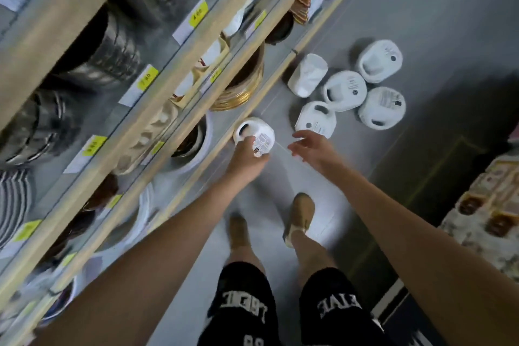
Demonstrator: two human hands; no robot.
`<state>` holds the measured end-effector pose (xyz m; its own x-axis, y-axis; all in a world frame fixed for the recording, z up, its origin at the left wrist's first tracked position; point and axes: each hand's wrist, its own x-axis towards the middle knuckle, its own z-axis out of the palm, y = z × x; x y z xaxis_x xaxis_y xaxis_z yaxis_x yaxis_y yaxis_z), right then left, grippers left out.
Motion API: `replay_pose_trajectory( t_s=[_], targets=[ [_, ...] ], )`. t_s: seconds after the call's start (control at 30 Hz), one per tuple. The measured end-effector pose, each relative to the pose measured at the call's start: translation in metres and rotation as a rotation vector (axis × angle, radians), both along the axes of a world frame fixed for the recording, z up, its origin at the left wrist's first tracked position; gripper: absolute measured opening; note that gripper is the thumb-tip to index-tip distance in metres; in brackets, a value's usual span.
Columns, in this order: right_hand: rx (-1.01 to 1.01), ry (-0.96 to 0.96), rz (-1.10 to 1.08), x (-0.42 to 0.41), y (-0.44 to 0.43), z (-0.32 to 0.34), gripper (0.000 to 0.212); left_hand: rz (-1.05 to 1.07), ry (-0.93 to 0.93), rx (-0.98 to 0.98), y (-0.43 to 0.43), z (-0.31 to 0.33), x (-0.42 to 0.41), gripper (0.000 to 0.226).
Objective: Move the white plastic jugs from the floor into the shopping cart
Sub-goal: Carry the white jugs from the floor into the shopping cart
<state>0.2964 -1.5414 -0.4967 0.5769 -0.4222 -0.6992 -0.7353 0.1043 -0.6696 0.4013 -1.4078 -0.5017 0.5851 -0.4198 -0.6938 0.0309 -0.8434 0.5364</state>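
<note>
Gripping a white jug (254, 135) in left grip (247, 159), right grip (311, 149) spread, five jugs (344, 90) beside shelf (196, 109)

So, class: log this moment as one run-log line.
left hand: grip on jug | right hand: open, reaching toward nearest floor jug | floor jugs: five | cart: not in view

We are seeing six white plastic jugs. One jug (254, 136) is sitting in the grip of the left hand (247, 159), its labelled top and dark handle opening facing us, just beside the shelf edge. Five more are standing or lying clustered on the grey floor (421, 22): one (315, 119) nearest the open right hand (313, 149), one (307, 75) lying on its side, and three upright (345, 90) (379, 61) (382, 107), touching one another.
</note>
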Motion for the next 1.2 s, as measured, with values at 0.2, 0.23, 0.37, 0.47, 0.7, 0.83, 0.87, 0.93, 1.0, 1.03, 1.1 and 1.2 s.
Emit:
replay_pose_trajectory(
  t_s=[0.2, 0.23, 0.37, 0.47, 0.7, 0.83, 0.87, 0.93, 1.0, 1.03, 1.1, 1.2],
  targets=[
    [0.137, 0.024, -0.175, 0.041, -0.008, -0.125, 0.040, 0.009, -0.058, 0.047, -0.016, -0.115, 0.030, 0.061],
    [0.146, 0.035, -0.195, 0.046, -0.005, -0.150, 0.041, -0.008, -0.082, 0.051, -0.017, -0.138, 0.036, 0.064],
    [0.159, 0.067, -0.235, 0.066, 0.002, -0.261, 0.049, -0.051, -0.096, 0.094, -0.026, -0.240, 0.070, 0.070],
    [0.158, 0.085, -0.222, 0.075, 0.011, -0.342, 0.064, -0.125, -0.114, 0.114, -0.031, -0.314, 0.087, 0.085],
    [0.138, 0.096, -0.279, 0.092, 0.038, -0.484, 0.091, -0.248, -0.301, 0.184, -0.029, -0.435, 0.112, 0.101],
    [0.231, 0.036, -0.380, 0.087, 0.042, -0.533, 0.124, -0.261, -0.285, 0.122, -0.023, -0.465, 0.118, 0.102],
    [0.250, 0.018, -0.385, 0.085, 0.042, -0.541, 0.131, -0.274, -0.285, 0.121, -0.021, -0.469, 0.119, 0.102],
    [0.318, -0.031, -0.393, 0.082, 0.041, -0.555, 0.129, -0.293, -0.296, 0.117, -0.016, -0.476, 0.123, 0.104],
    [0.369, -0.117, -0.411, 0.081, 0.041, -0.567, 0.113, -0.324, -0.308, 0.114, -0.013, -0.481, 0.125, 0.106],
    [0.370, -0.156, -0.414, 0.081, 0.041, -0.570, 0.107, -0.340, -0.321, 0.118, -0.012, -0.483, 0.124, 0.108],
    [0.383, -0.184, -0.433, 0.082, 0.042, -0.570, 0.100, -0.353, -0.349, 0.140, -0.013, -0.486, 0.119, 0.111],
    [0.418, -0.183, -0.479, 0.080, 0.045, -0.570, 0.089, -0.354, -0.377, 0.169, -0.015, -0.487, 0.112, 0.111]
  ],
)
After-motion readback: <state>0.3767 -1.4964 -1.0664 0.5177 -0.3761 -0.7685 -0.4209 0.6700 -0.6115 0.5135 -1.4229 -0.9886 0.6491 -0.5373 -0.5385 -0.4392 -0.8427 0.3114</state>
